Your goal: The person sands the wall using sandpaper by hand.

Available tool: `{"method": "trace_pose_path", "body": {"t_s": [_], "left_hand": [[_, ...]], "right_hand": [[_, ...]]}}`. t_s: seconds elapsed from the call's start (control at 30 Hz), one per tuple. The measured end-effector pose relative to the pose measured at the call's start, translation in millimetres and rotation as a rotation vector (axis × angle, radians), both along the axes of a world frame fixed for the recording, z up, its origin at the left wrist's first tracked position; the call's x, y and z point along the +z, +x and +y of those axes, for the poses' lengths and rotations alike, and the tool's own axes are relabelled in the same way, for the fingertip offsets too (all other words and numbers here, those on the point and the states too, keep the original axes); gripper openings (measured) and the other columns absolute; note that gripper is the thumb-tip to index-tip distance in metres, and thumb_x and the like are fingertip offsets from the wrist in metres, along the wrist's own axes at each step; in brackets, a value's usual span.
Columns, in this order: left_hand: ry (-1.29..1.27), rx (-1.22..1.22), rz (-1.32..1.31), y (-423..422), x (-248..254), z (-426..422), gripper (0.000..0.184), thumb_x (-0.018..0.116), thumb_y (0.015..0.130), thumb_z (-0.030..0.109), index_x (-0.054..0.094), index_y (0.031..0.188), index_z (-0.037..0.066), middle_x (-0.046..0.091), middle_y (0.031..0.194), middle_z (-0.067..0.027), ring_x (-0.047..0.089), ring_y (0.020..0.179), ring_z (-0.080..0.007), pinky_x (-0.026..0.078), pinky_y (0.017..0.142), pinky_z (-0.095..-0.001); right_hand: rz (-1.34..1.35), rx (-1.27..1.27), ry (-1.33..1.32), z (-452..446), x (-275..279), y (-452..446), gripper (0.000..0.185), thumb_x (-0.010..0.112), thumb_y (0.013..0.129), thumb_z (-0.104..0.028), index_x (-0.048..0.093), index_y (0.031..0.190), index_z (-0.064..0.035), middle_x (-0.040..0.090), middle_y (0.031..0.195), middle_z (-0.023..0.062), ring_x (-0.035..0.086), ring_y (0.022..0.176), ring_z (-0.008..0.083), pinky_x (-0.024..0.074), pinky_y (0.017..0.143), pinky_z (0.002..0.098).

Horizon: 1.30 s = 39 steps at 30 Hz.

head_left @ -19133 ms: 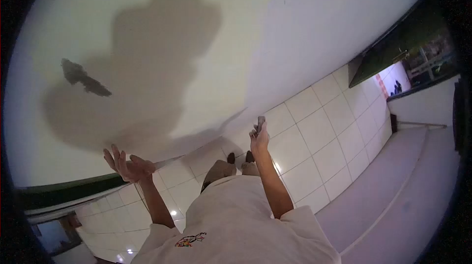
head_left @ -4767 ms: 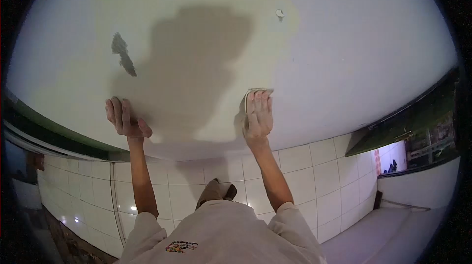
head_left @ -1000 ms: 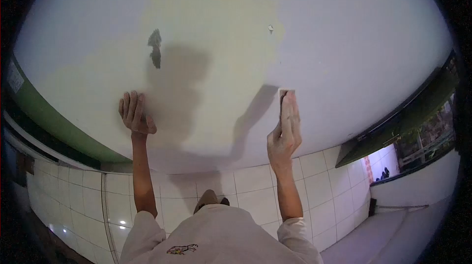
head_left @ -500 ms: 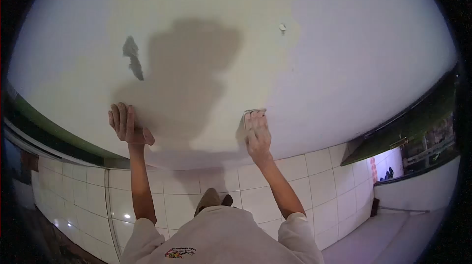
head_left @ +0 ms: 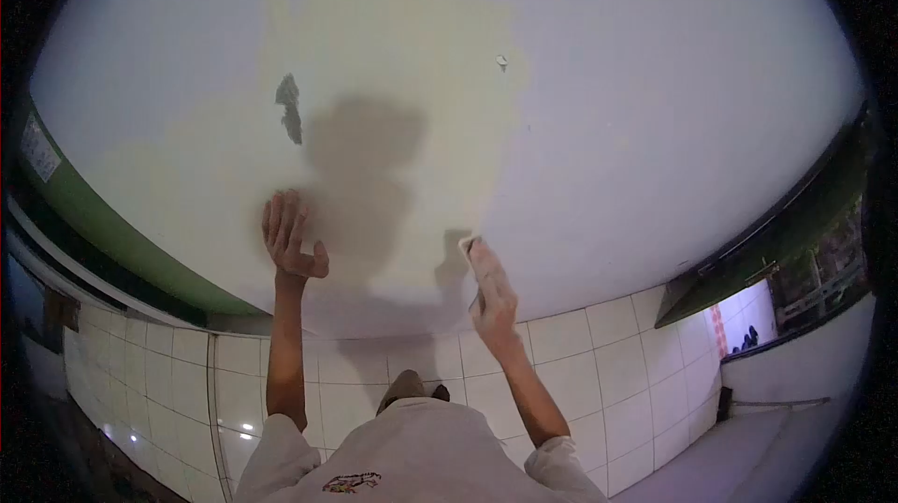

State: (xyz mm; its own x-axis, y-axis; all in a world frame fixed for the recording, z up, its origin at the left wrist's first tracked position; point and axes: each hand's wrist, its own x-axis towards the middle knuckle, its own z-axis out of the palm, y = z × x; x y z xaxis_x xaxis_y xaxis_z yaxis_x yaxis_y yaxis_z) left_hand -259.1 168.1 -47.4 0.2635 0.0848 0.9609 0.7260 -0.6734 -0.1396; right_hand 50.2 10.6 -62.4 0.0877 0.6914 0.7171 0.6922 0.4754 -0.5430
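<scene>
Two bare hands are raised in front of a painted wall. At 9 o'clock, the left hand is open, its fingers slightly apart and its thumb standing away toward 3 o'clock; whether its fingertips touch the wall or sit just off it, I cannot tell. Near the centre, toward 5 o'clock, the right hand grips a flat pale pad, its fingers close together along it. One edge of the pad shows beyond the fingertips, pointing toward 11 o'clock; its contact with the wall is unclear.

A yellowish paint patch spreads across the wall from 9 to 12 o'clock. Within it, a ragged grey patch lies at 10 o'clock, above the left hand, and a small white chipped spot sits just past 12. The person's shadow falls between 10 and 11. At 6 o'clock, a light T-shirt shows in front of the white floor tiles.
</scene>
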Motion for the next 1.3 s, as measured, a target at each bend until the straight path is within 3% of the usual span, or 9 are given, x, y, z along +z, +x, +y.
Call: {"method": "trace_pose_path", "body": {"t_s": [0.13,0.23,0.33,0.57,0.8,0.87,1.07,1.17,1.3], "left_hand": [[-0.012,0.018,-0.021,10.1,-31.0,16.8,0.059,0.044,0.084,0.032,0.055,0.135,0.005,0.053,0.139,-0.0228,0.04,0.137,-0.0412,0.027,0.114,-0.0528],[0.0,0.088,0.006,9.9,-32.1,18.0,0.062,0.043,0.081,0.035,0.057,0.134,0.005,0.054,0.138,-0.0236,0.041,0.137,-0.042,0.025,0.114,-0.0525],[0.044,0.058,-0.025,13.4,-32.3,24.2,0.064,0.043,0.078,0.036,0.059,0.132,0.005,0.056,0.135,-0.0251,0.044,0.134,-0.0438,0.025,0.113,-0.0527],[0.081,0.092,-0.036,17.9,-31.0,25.3,0.062,0.043,0.08,0.035,0.06,0.131,0.004,0.055,0.135,-0.0249,0.044,0.133,-0.0436,0.024,0.114,-0.0529],[0.06,0.072,-0.039,15.3,-29.6,14.5,0.059,0.043,0.081,0.032,0.06,0.131,0.005,0.055,0.137,-0.023,0.042,0.136,-0.0414,0.025,0.115,-0.0513],[0.073,0.07,-0.049,16.0,-30.9,15.6,0.059,0.043,0.081,0.031,0.06,0.131,0.005,0.055,0.136,-0.023,0.044,0.134,-0.0416,0.025,0.115,-0.0509],[0.033,0.109,-0.002,10.2,-32.3,20.5,0.059,0.045,0.08,0.03,0.059,0.131,0.004,0.057,0.134,-0.0221,0.048,0.13,-0.0417,0.027,0.113,-0.0512],[0.052,0.076,-0.002,8.6,-33.4,22.7,0.058,0.045,0.081,0.031,0.061,0.13,0.004,0.057,0.134,-0.0218,0.048,0.13,-0.0419,0.028,0.111,-0.0516],[0.055,0.089,-0.023,7.1,-37.7,23.6,0.057,0.043,0.082,0.033,0.062,0.129,0.006,0.058,0.133,-0.0218,0.049,0.129,-0.0421,0.029,0.111,-0.0519]], "right_hand": [[-0.074,-0.135,0.32,39.3,106.1,9.4,0.078,0.04,0.06,0.026,0.053,0.134,0.0055,0.054,0.138,0.0212,0.048,0.132,0.0379,0.0383,0.11,0.0447],[-0.149,-0.113,0.397,66.3,121.2,10.9,0.079,0.041,0.059,0.025,0.054,0.134,0.004,0.053,0.139,0.0206,0.048,0.133,0.0369,0.0374,0.11,0.05],[-0.368,-0.322,0.392,96.3,59.8,9.1,0.051,0.06,0.082,0.005,0.055,0.133,0.0023,0.052,0.141,0.0167,0.049,0.132,0.0349,0.0389,0.109,0.0503],[-0.353,-0.219,0.215,70.0,-46.3,12.8,0.052,0.057,0.083,0.006,0.054,0.134,0.0029,0.046,0.145,0.0193,0.042,0.137,0.0359,0.037,0.111,0.0497],[-0.408,-0.007,-0.441,-20.8,-195.0,19.0,0.073,0.047,0.076,0.013,0.039,0.146,-0.0048,0.047,0.143,0.0196,0.045,0.133,0.0346,0.0306,0.116,0.0468],[-0.161,0.122,-0.515,-34.1,-174.2,15.0,0.079,0.047,0.073,0.016,0.037,0.147,-0.0068,0.049,0.142,0.0187,0.048,0.13,0.0344,0.0298,0.116,0.048],[-0.091,-0.121,0.29,11.4,98.9,7.2,0.071,0.046,0.064,0.024,0.054,0.133,0.0051,0.055,0.136,0.0211,0.049,0.13,0.0395,0.0371,0.111,0.0506],[-0.173,-0.113,0.44,48.3,139.1,9.9,0.074,0.045,0.062,0.025,0.053,0.133,0.0066,0.057,0.134,0.0225,0.05,0.129,0.0409,0.0378,0.11,0.0519],[-0.306,-0.196,0.383,91.4,97.6,6.4,0.069,0.045,0.064,0.024,0.055,0.13,0.0086,0.058,0.131,0.0251,0.051,0.128,0.0412,0.0394,0.108,0.0533]]}}
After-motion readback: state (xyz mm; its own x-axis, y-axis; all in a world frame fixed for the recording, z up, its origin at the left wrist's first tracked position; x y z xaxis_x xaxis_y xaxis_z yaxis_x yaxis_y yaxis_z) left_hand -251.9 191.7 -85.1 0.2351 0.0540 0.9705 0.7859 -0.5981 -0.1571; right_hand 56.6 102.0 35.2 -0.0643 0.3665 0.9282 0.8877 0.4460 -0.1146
